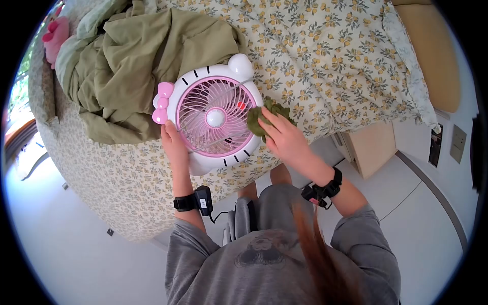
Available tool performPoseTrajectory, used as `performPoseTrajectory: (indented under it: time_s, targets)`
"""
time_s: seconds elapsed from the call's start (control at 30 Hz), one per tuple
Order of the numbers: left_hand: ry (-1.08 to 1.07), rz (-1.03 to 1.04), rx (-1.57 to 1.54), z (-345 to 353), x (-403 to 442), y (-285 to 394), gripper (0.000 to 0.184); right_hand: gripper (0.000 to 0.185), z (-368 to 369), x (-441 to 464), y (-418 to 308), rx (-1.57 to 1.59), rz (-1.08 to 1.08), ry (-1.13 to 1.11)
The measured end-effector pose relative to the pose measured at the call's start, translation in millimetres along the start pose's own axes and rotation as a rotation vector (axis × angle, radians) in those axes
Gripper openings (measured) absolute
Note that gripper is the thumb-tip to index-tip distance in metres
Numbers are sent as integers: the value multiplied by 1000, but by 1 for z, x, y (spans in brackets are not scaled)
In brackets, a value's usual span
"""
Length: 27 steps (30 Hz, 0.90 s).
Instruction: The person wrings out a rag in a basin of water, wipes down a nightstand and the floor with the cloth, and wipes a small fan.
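A pink and white cat-shaped fan with a pink bow lies on the flower-patterned bedding, its round grille facing up. My left hand grips the fan's rim just below the bow. In my right hand is a crumpled dark green cloth, pressed against the rim on the side opposite the bow. My fingers lie over the cloth, and part of it bunches out beyond them.
An olive green blanket lies heaped beside the fan. Flowered bedding covers the bed. A pink plush toy sits at the far left corner. A pale wooden cabinet stands to the right, near a wall socket.
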<state>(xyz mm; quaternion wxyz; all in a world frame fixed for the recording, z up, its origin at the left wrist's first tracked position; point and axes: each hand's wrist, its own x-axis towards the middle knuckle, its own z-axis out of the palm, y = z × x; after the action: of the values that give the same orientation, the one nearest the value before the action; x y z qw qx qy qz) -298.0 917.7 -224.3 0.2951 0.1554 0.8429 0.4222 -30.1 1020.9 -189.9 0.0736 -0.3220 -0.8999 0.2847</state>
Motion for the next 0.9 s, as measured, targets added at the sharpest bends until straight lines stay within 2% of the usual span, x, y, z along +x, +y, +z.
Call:
performPoseTrajectory:
  time_s: [0.17,0.37,0.43,0.5,0.53,0.6,0.73,0.8,0.83,0.9]
  targets:
    - [8,51,79,3,-8,12,44,38,4,56,14,136,139,4]
    - [21,-49,-55,5,-6,1,46,38,0,68,47,515,74,-11]
    - [38,-52,-99,6,-2,-2,47,39,-6,46,43,469,150,-84]
    - [21,-113,-115,4,3,-2,49,38,-12,20,41,190,68,-150]
    - [21,-109,-118,4,4,0,49,38,-22,10,36,187,67,-146]
    - [-17,-127,-154,5,4,8,50,42,-46,-9,27,184,86,-352]
    - [-10,-152,-130,7,4,12,52,41,-61,-31,30,338,236,-293]
    - [-16,-167,-176,8,1,12,53,40,-58,-32,25,562,419,36]
    - [-18,-167,-175,9,1,13,53,40,-47,-31,22,563,420,37]
    - [-30,-164,-198,9,-2,15,53,37,-10,-25,15,248,55,81]
